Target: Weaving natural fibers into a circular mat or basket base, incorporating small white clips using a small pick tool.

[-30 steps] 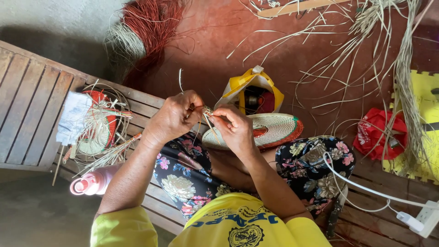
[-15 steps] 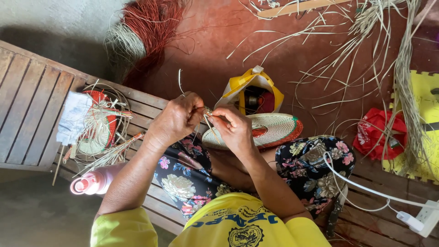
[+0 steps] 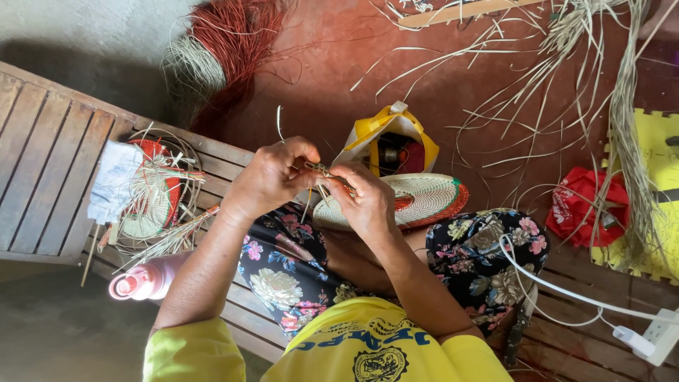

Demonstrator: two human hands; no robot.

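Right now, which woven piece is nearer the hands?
The flat round mat with the red rim, just beyond the right hand; the other unfinished woven piece lies apart on the bench.

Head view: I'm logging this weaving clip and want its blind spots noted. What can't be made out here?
- Woven piece: mostly covered by the left hand and right hand; its shape is unclear.
- Yellow bag: contents dark, too small to identify.
- White power strip: cut off by the right edge.
- Round woven mat: near side hidden behind the right hand.
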